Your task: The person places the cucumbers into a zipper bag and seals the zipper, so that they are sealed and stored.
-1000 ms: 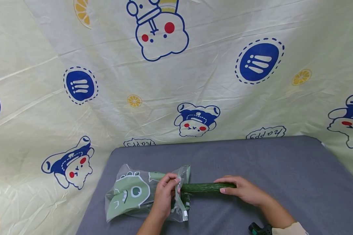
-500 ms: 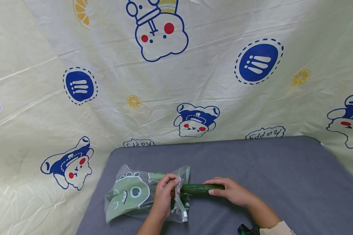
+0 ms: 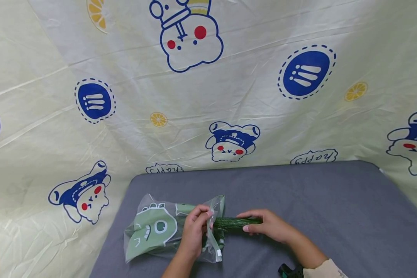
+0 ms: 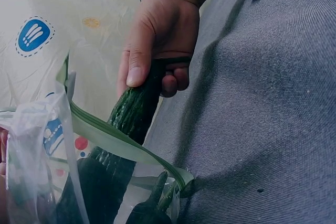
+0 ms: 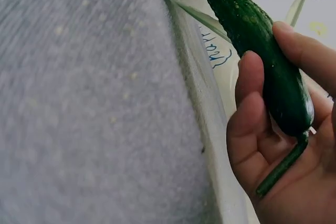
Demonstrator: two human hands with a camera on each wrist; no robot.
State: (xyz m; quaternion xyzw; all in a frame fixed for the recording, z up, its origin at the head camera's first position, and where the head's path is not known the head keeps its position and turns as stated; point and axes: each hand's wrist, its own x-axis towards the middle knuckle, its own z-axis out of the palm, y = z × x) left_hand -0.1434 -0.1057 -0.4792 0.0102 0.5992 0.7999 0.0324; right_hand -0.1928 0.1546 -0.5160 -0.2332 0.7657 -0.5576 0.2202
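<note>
A dark green cucumber [image 3: 231, 223] lies partly inside the mouth of a clear zip bag [image 3: 156, 227] with a green cartoon print. My right hand [image 3: 269, 226] grips its outer end, fingers and thumb around it; the right wrist view shows the thin stem of this cucumber [image 5: 286, 87] against the palm. At the bag's opening, my left hand [image 3: 194, 229] pinches the zip edge and holds it up. Within the bag, other cucumbers [image 4: 152, 203] show near the opening in the left wrist view. How deep the gripped one reaches is hidden by bag and hand.
The grey cloth-covered table [image 3: 316, 200] spreads out around the bag. Behind it hangs a pale sheet [image 3: 201, 96] printed with cartoon bears and orange slices. A white zip slider [image 3: 219, 253] sits at the bag's near corner.
My right hand has moved left with the cucumber, pushing it further into the bag, so less of it shows outside. The left hand and the bag have stayed in place.
</note>
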